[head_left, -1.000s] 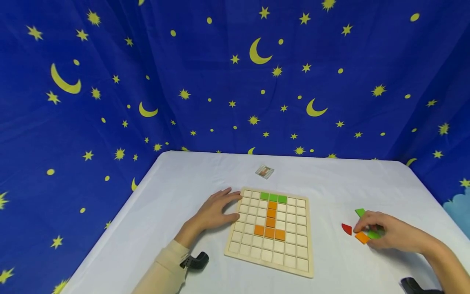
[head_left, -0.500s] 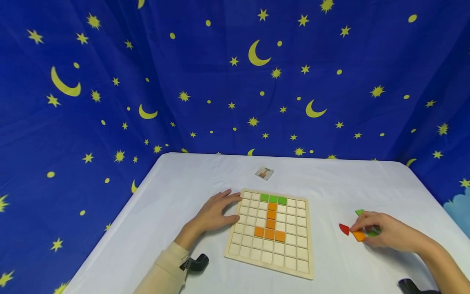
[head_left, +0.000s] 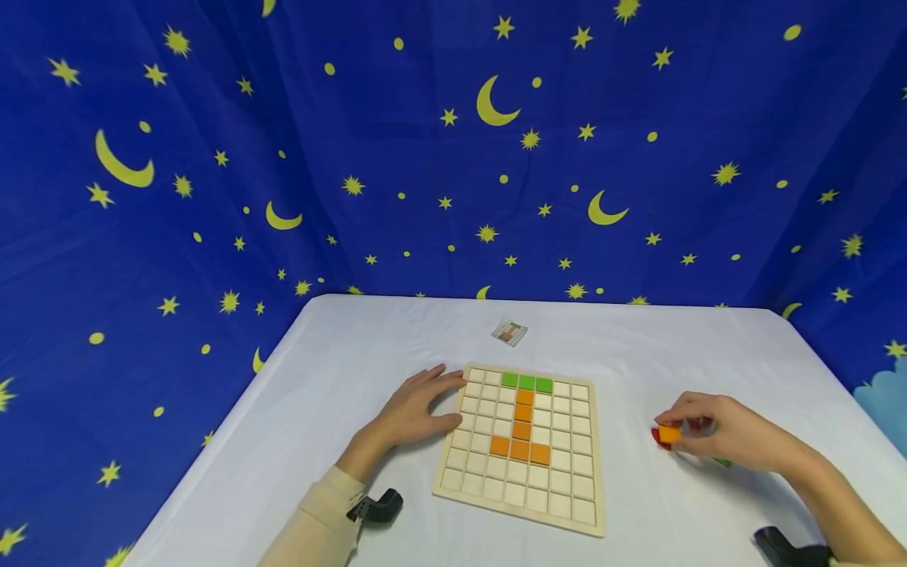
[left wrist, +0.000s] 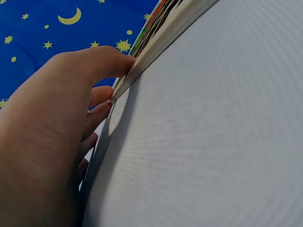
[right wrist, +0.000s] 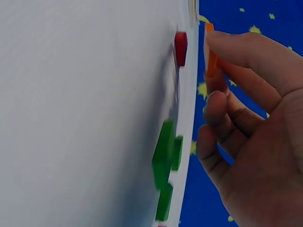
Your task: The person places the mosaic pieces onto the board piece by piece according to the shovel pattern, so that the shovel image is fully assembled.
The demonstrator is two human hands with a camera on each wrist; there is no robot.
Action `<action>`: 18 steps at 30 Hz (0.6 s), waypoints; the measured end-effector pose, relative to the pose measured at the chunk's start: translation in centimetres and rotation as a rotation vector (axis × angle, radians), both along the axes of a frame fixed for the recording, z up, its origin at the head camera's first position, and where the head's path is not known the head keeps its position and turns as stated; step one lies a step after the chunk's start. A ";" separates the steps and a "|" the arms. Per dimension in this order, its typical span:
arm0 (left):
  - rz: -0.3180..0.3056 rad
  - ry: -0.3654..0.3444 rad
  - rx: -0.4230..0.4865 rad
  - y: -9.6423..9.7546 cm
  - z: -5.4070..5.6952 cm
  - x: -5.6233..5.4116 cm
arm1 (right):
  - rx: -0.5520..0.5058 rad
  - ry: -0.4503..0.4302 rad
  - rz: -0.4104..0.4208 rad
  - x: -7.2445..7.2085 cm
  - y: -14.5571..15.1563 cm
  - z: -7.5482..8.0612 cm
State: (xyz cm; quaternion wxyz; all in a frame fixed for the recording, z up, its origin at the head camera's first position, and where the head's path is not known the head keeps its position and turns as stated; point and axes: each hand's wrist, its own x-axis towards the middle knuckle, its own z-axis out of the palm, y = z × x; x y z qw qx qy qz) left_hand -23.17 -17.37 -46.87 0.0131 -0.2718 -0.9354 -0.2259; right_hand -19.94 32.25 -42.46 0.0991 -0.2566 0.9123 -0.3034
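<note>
The right hand's (head_left: 737, 433) fingers pinch an orange tile (head_left: 669, 434), raised off the bench (head_left: 631, 504) near the red piece (right wrist: 181, 48); a wide stretch of bench separates it from the board (head_left: 536, 500). The left hand's (head_left: 416, 410) fingers, loosely spread, touch the board's left edge

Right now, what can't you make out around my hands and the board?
Red piece: head view, partly covered by the orange piece.
Green pieces: head view, mostly hidden by your right hand.
Red sliver: right wrist view, cut off by the bottom edge.
Card: head view, pattern too small to trace.
Board: left wrist view, nearly edge-on, cut off by the top edge.
</note>
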 end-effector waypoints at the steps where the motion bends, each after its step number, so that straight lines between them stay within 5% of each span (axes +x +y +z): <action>1: -0.001 0.001 0.002 0.0 0.0 0.1 | -0.005 0.006 0.007 -0.1 -0.3 0.1; 18: 0.003 -0.006 -0.013 0.1 0.2 0.0 | -0.059 -0.012 0.104 -1.2 -5.4 -0.2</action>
